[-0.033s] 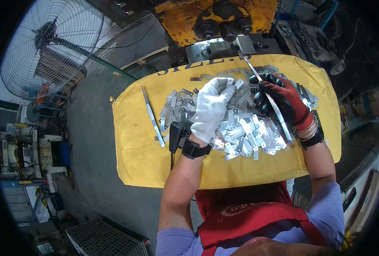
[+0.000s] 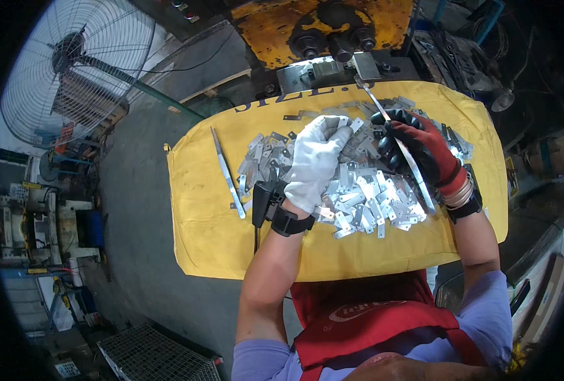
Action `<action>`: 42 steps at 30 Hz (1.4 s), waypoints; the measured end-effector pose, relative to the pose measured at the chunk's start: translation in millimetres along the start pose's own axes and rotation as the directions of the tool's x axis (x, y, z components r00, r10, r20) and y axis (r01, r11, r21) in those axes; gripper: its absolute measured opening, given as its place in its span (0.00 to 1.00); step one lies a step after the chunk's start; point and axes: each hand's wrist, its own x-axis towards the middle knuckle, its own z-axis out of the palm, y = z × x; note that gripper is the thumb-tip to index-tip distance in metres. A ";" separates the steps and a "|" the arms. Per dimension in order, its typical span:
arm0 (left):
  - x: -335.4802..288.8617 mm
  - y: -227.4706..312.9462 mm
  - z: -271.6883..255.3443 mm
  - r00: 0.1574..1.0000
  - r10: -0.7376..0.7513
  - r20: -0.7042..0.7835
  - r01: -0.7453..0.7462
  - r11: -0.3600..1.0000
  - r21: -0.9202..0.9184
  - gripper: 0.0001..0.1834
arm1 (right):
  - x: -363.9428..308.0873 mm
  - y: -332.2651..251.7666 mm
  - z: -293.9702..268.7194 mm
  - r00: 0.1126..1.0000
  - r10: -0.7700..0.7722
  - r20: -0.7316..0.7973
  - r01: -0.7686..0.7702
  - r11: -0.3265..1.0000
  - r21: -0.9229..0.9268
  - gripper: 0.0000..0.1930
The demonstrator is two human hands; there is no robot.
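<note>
Viewpoint: we look down from a head camera at 2 gloved hands working over a table covered in yellow cloth (image 2: 218, 247).

Left hand: our left hand (image 2: 317, 166), in a white glove, lies palm down on a heap of small flat metal pieces (image 2: 364, 190). Its fingers are bent, and 1 small piece shows at the fingertips (image 2: 342, 130). We cannot tell whether the fingers pinch that piece or only rest against it.

Right hand: our right hand (image 2: 418, 149), in a red and black glove, is closed around a long thin metal strip (image 2: 399, 149). The strip passes through the fist on a slant. Its far end points up toward the machine, and its near end sticks out below the hand over the heap.

Metal pieces: the pieces are silvery, and many have small holes. They lie spread across the middle of the cloth, under and between both hands.

Wrists: a black strap (image 2: 291, 223) sits on the left wrist, with a small black box (image 2: 263, 200) just beside it.

Spare strip: 1 more long strip (image 2: 227, 171) lies flat on the cloth, left of the heap and apart from both hands.

Machine: a worn yellow machine (image 2: 333, 28) stands at the far edge of the table.

Surroundings: a large fan in a wire cage (image 2: 72, 70) stands to the far left.
</note>
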 end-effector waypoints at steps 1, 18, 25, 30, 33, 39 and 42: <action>0.1 -0.4 -0.3 1.000 0.000 -0.001 0.000 1.000 0.000 0.10 | 0.3 0.1 -0.1 1.000 0.007 0.008 -0.007 1.000 0.026 0.15; -4.8 6.8 2.1 1.000 -0.010 0.011 0.010 0.999 -0.045 0.10 | 0.7 -1.1 5.5 0.997 0.078 -0.019 -0.076 0.992 0.101 0.15; 1.0 -1.3 0.2 1.000 0.029 -0.001 -0.029 0.999 0.037 0.10 | 1.5 3.9 1.8 1.000 -0.005 -0.022 0.004 1.000 -0.024 0.15; 0.2 2.2 -2.1 0.999 0.040 0.010 -0.040 0.999 0.035 0.09 | 3.5 1.7 6.9 0.997 0.065 -0.039 -0.060 0.992 0.110 0.15; -1.7 4.6 -2.3 0.999 0.044 -0.002 -0.044 0.999 -0.005 0.09 | 1.7 1.1 7.6 0.998 0.037 -0.056 -0.028 0.988 0.151 0.15; -1.6 8.7 -1.3 0.993 0.074 -0.091 -0.087 0.986 -0.144 0.09 | -3.0 -8.2 6.0 0.994 0.107 0.030 -0.108 0.994 0.021 0.15; 1.1 9.2 -5.9 0.982 0.050 -0.185 -0.081 0.983 -0.166 0.09 | -7.6 -10.1 14.9 0.992 0.120 0.046 -0.122 0.991 0.047 0.16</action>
